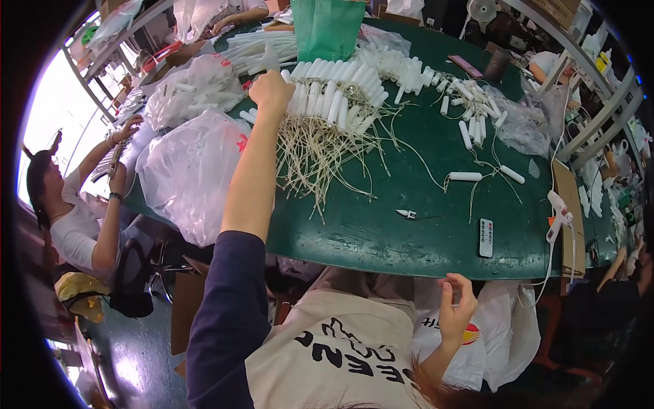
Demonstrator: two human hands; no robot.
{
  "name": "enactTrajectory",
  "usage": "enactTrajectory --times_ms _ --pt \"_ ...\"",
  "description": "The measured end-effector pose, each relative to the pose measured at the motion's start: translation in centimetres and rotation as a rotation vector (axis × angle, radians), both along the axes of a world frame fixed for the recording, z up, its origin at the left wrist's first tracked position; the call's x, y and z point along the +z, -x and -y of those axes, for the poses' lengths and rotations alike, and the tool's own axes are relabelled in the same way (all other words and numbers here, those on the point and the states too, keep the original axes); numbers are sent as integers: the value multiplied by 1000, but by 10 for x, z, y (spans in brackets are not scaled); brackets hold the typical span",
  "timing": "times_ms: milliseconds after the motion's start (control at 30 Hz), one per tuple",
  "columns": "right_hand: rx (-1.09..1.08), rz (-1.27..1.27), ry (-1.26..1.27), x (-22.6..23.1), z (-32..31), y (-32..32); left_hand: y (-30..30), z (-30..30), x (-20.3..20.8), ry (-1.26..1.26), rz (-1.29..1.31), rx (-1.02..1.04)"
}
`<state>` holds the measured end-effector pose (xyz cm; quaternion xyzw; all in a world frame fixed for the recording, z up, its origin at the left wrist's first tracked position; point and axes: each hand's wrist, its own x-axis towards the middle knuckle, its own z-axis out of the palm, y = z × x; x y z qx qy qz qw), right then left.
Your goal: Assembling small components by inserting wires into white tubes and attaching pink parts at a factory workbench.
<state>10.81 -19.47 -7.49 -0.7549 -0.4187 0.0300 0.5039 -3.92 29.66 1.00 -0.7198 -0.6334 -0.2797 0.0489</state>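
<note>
My left hand [271, 94] reaches far over the table, fingers curled closed, at the left end of a row of white candle-like tubes [334, 102]. A translucent whitish piece [271, 57] shows just beyond its knuckles; whether the fingers hold it I cannot make out. Thin pale wires [320, 153] trail in a tangle from the tubes toward me. My right hand [456, 310] hovers just off the near table edge, fingers loosely bent and apart, nothing in it. Nearest to it on the table lies a white remote control [486, 238]. A small white pointed piece with a dark wire [407, 214] lies left of that.
Clear plastic bags [194, 174] bulge on the left of the green table [381, 242]. A green bag [327, 31] stands at the back. At right are more wired tubes [470, 102], a white glue gun [558, 215] with its cord, and cardboard [569, 218]. Other people work around.
</note>
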Motion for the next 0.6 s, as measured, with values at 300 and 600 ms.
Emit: enactTrajectory --times_ms 300,600 --pt "12 -85 111 -3 0 0 11 -9 -3 79 33 -15" --pt "48 47 133 0 0 -3 7 2 11 420 -341 -38"
